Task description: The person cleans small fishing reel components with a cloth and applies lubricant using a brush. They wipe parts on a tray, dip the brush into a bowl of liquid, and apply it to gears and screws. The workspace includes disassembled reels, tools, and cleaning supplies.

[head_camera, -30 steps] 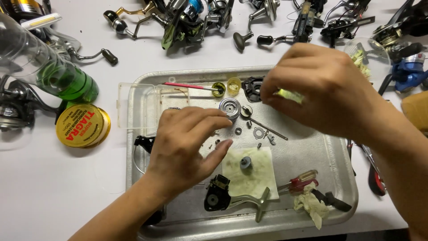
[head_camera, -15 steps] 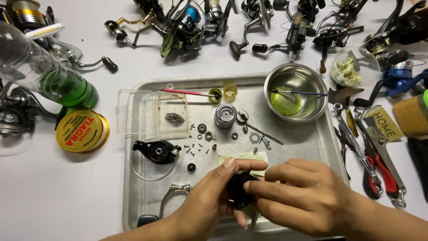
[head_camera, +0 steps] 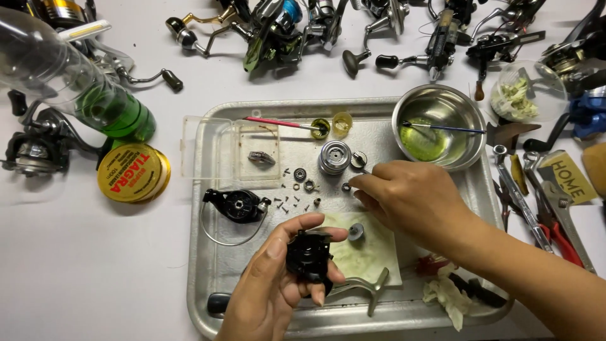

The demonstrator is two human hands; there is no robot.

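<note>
My left hand [head_camera: 268, 287] is shut on a black reel body [head_camera: 308, 256], held up over the front of a metal tray [head_camera: 203, 265]; the body's silver crank handle [head_camera: 369, 289] sticks out to the right. My right hand [head_camera: 410, 202] reaches left across the tray with its fingertips pinched among small metal washers and screws [head_camera: 303, 186], just below a silver spool [head_camera: 334, 157]. Whether it holds one is hidden. A small grey gear [head_camera: 356, 232] lies on a greasy paper towel [head_camera: 372, 256] between my hands.
A black rotor with a wire bail [head_camera: 237, 205], a clear box [head_camera: 221, 151] and a steel bowl of green liquid [head_camera: 435, 129] sit on the tray. Fishing reels [head_camera: 284, 25] line the far edge. A green bottle [head_camera: 101, 101], a yellow tin [head_camera: 132, 173] left; wrenches and pliers [head_camera: 536, 208] right.
My right hand let go of the black reel body and moved up to the small parts by the spool. The left hand kept the body and turned it.
</note>
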